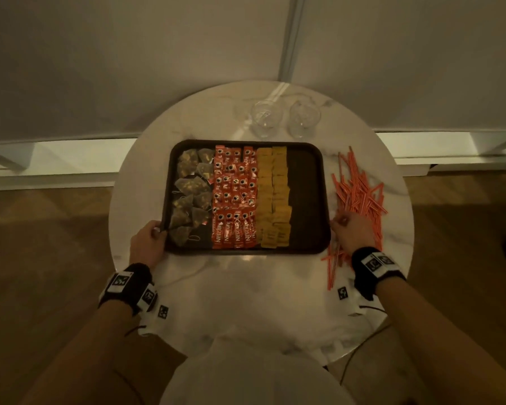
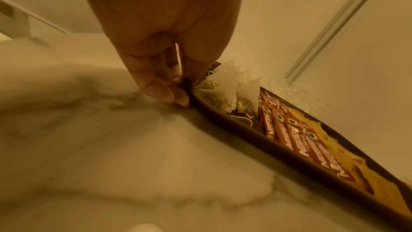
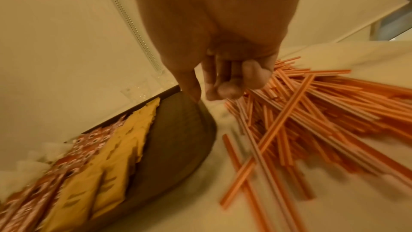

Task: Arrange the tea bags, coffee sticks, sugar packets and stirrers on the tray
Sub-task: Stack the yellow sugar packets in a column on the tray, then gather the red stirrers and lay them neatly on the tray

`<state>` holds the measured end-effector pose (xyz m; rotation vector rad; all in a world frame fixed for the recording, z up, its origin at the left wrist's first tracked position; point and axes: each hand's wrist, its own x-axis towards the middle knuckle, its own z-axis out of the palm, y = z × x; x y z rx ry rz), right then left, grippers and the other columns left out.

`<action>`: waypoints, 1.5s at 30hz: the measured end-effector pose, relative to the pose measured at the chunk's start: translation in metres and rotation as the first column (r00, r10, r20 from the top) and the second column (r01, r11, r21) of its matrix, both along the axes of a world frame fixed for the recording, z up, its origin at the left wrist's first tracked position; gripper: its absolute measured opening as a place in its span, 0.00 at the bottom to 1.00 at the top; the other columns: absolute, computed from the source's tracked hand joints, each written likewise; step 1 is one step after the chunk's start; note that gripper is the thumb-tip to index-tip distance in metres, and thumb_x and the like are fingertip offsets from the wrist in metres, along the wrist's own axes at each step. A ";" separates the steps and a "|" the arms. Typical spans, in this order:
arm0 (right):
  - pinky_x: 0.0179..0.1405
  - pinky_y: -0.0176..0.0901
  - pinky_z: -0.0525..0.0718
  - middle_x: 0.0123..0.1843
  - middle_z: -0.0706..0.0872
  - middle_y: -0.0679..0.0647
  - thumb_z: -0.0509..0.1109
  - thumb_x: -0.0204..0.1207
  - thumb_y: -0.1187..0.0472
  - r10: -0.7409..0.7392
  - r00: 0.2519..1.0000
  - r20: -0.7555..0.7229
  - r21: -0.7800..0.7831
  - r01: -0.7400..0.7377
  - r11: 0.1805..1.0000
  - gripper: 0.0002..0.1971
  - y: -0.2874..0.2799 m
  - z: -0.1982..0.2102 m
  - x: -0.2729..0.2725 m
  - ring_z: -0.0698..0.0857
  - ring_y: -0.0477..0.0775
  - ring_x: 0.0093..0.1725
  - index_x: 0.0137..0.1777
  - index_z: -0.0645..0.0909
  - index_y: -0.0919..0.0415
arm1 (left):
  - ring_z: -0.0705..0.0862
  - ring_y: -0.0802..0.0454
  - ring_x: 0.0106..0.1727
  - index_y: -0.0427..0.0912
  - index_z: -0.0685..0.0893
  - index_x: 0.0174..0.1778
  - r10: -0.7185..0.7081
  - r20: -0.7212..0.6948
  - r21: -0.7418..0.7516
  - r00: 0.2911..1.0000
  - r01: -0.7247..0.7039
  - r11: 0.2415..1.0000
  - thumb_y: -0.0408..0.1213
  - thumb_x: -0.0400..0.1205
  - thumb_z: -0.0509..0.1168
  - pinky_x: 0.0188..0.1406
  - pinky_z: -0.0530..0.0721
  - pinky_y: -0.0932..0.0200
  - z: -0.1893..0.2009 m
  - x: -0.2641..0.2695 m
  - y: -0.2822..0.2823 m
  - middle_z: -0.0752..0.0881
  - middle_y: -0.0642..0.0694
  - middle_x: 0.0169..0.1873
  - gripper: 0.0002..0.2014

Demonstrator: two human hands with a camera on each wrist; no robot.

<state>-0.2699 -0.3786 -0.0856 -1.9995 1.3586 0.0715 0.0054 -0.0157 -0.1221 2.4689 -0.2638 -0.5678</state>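
Note:
A dark tray (image 1: 307,200) lies on a round marble table (image 1: 246,287). It holds tea bags (image 1: 192,194) on the left, red coffee sticks (image 1: 234,197) in the middle and yellow sugar packets (image 1: 275,197) beside them. Its right strip is bare. Orange stirrers (image 1: 360,191) lie in a loose pile on the table right of the tray. My left hand (image 1: 158,230) pinches the tray's front left rim (image 2: 267,147), thumb inside by the tea bags (image 2: 223,91). My right hand (image 3: 205,94) has its thumb on the tray's right rim, fingers curled beside the stirrers (image 3: 312,112), nothing visible in them.
Two clear glasses (image 1: 266,118) (image 1: 304,118) stand behind the tray at the table's far edge. A few stirrers (image 1: 332,264) stick out toward the near edge by my right wrist. White wall panels rise behind, and wooden floor surrounds the table.

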 end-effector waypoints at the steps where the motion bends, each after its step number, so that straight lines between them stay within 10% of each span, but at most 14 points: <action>1: 0.55 0.55 0.86 0.49 0.87 0.53 0.68 0.81 0.54 -0.023 1.000 -0.008 -0.042 0.022 0.999 0.08 -0.001 0.000 -0.004 0.86 0.56 0.49 0.55 0.83 0.56 | 0.85 0.34 0.50 0.39 0.83 0.57 -0.003 -0.019 -0.009 1.000 0.003 1.000 0.33 0.85 0.65 0.53 0.84 0.42 0.001 -0.002 0.005 0.88 0.34 0.49 0.07; 13: 0.71 0.66 0.74 0.77 0.66 0.66 0.72 0.68 0.29 -0.183 0.917 -0.356 -0.083 0.165 0.983 0.53 -0.047 -0.007 -0.018 0.71 0.70 0.74 0.82 0.58 0.65 | 0.84 0.32 0.56 0.42 0.83 0.62 0.026 0.011 0.028 1.000 -0.026 0.999 0.41 0.85 0.64 0.59 0.82 0.37 0.012 0.000 0.011 0.87 0.33 0.55 0.12; 25: 0.58 0.55 0.85 0.60 0.85 0.63 0.73 0.77 0.49 -0.098 0.967 -0.235 -0.026 0.094 0.995 0.24 -0.056 -0.007 -0.014 0.85 0.65 0.57 0.66 0.77 0.64 | 0.84 0.34 0.51 0.35 0.86 0.59 0.082 0.158 -0.114 0.984 -0.064 0.991 0.39 0.88 0.62 0.51 0.80 0.43 0.027 -0.040 -0.024 0.88 0.31 0.49 0.13; 29: 0.59 0.59 0.87 0.54 0.89 0.60 0.75 0.73 0.52 -0.141 0.979 -0.149 -0.016 0.140 0.990 0.19 -0.055 -0.010 -0.018 0.88 0.65 0.55 0.60 0.84 0.61 | 0.82 0.46 0.45 0.34 0.87 0.59 0.050 0.102 -0.185 0.993 -0.030 0.982 0.37 0.88 0.61 0.41 0.78 0.70 0.034 -0.060 -0.048 0.87 0.36 0.45 0.13; 36: 0.36 0.41 0.80 0.47 0.87 0.59 0.76 0.74 0.62 -0.199 0.979 -0.035 0.034 0.200 0.979 0.12 -0.043 0.000 -0.022 0.85 0.59 0.43 0.53 0.82 0.69 | 0.83 0.49 0.50 0.37 0.86 0.57 -0.049 -0.009 -0.349 0.999 0.043 0.936 0.40 0.88 0.62 0.47 0.80 0.61 0.039 -0.088 -0.080 0.87 0.41 0.49 0.12; 45: 0.57 0.55 0.88 0.54 0.90 0.61 0.76 0.76 0.60 -0.249 0.963 0.106 0.127 0.235 0.964 0.15 -0.023 -0.003 -0.041 0.89 0.62 0.52 0.59 0.84 0.67 | 0.81 0.56 0.37 0.43 0.86 0.49 -0.341 -0.071 -0.396 0.937 0.288 0.872 0.39 0.88 0.60 0.40 0.78 0.63 0.046 -0.133 -0.124 0.84 0.51 0.35 0.10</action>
